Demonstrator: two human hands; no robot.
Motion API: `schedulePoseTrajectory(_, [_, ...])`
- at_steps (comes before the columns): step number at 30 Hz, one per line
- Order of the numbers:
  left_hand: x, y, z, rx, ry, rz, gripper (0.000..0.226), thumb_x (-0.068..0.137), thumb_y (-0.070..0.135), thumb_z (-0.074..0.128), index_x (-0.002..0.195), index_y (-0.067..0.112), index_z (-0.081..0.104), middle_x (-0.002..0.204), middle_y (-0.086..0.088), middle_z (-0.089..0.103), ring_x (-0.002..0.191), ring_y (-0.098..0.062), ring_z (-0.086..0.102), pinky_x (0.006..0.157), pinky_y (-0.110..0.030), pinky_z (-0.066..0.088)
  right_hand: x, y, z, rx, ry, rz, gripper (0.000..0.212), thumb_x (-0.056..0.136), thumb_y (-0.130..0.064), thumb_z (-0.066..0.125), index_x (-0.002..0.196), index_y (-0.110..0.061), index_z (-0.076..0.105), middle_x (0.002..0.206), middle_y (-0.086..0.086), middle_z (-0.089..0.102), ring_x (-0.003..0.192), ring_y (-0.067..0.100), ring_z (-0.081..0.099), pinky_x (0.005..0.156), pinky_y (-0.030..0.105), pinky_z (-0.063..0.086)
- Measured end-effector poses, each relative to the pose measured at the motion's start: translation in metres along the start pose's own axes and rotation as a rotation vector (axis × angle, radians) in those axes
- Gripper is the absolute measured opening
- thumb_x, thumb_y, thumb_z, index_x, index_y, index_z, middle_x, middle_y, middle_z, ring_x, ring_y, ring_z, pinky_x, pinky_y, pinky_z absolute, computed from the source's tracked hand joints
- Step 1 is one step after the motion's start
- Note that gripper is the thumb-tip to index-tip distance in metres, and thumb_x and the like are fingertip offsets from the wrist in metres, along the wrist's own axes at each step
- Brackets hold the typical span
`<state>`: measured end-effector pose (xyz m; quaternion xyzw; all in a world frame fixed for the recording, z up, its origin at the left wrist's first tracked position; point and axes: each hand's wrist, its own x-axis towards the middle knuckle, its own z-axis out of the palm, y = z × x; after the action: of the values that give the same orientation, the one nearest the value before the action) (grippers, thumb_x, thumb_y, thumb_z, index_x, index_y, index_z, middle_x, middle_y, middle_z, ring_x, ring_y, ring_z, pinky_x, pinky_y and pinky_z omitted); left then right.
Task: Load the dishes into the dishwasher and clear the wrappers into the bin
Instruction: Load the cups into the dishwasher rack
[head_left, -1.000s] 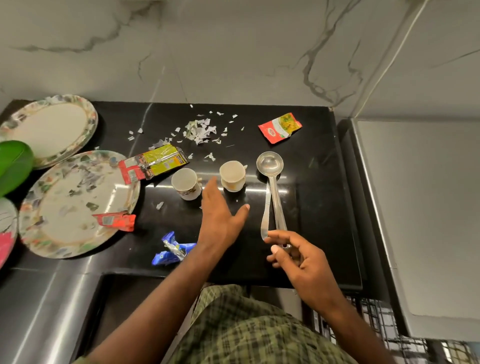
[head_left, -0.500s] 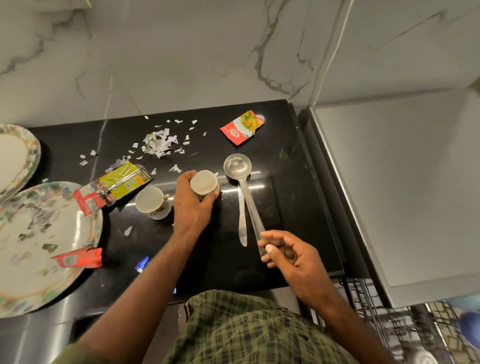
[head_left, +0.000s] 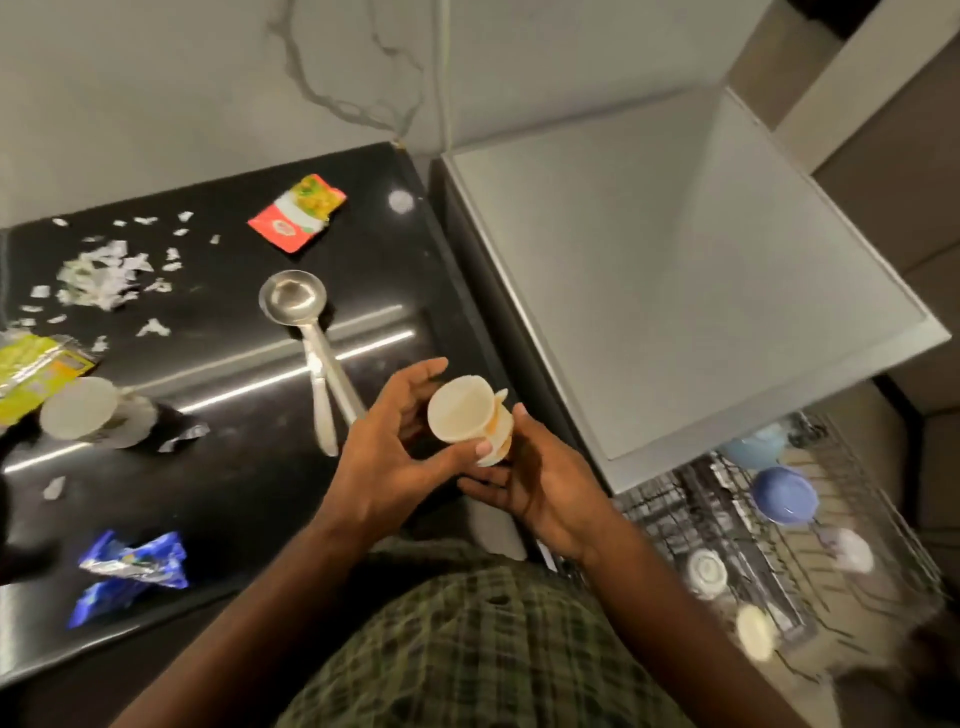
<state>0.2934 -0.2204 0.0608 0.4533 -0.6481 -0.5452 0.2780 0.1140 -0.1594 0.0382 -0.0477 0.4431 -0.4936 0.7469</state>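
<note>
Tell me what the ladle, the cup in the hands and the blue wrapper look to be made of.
Ladle: polished metal, probably stainless steel, going by its mirror-like glints.
Cup: cream and matte with a thin rim; ceramic or plastic, which one cannot be told.
Blue wrapper: crinkled plastic or foil film with shiny creases.

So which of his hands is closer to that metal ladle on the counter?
The left. The left hand sits right by the end of the ladle handle while holding the cup; the right hand is on the cup's far side, farther away.
</note>
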Motion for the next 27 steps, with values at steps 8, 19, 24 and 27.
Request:
schedulePoseTrajectory(8, [0.000,0.016,0.080,0.142,-0.318,0.002,0.093,0.078,0.032,0.090,0.155,0.031,0.037,0.134,0.021,0.065,0.126,0.001,0.062,0.108,-0.027,0.052,-0.048,-0.002,-0.096,0.276,-0.059,-0.054,0.037,0.109,-0.029,0.052,0.130,-0.004,0.068,0.131,0.025,0.066,0.098,0.030,0.075,0.083,0.037,0.064])
schedulePoseTrajectory(19, [0.008,0.023,0.172,0.317,-0.514,-0.034,0.100,0.083,0.025,0.087,0.160,0.038,0.024,0.141,0.017,0.056,0.117,-0.002,0.065,0.104,-0.031,0.056,-0.109,-0.015,-0.258,0.382,0.106,-0.250,0.057,0.079,-0.025,0.086,0.132,-0.009,0.070,0.130,0.021,0.066,0.100,0.034,0.071,0.070,0.031,0.066])
schedulePoseTrajectory(24, [0.003,0.026,0.199,0.404,-0.553,-0.007,0.093,0.087,0.029,0.083,0.160,0.035,0.027,0.144,0.016,0.055,0.117,0.001,0.063,0.103,-0.028,0.056,-0.102,-0.011,-0.333,0.277,0.400,-0.240,0.049,0.094,-0.018,0.074,0.140,-0.006,0.062,0.131,0.021,0.068,0.108,0.039,0.071,0.073,0.026,0.065])
schedulePoseTrajectory(27, [-0.001,0.026,0.205,0.456,-0.577,0.021,0.091,0.088,0.030,0.082,0.161,0.033,0.027,0.146,0.015,0.055,0.116,0.003,0.063,0.100,-0.025,0.056,-0.078,-0.003,-0.367,-0.008,0.591,-0.244,0.039,0.089,-0.007,0.079,0.126,-0.013,0.067,0.129,0.019,0.071,0.110,0.037,0.072,0.081,0.035,0.065])
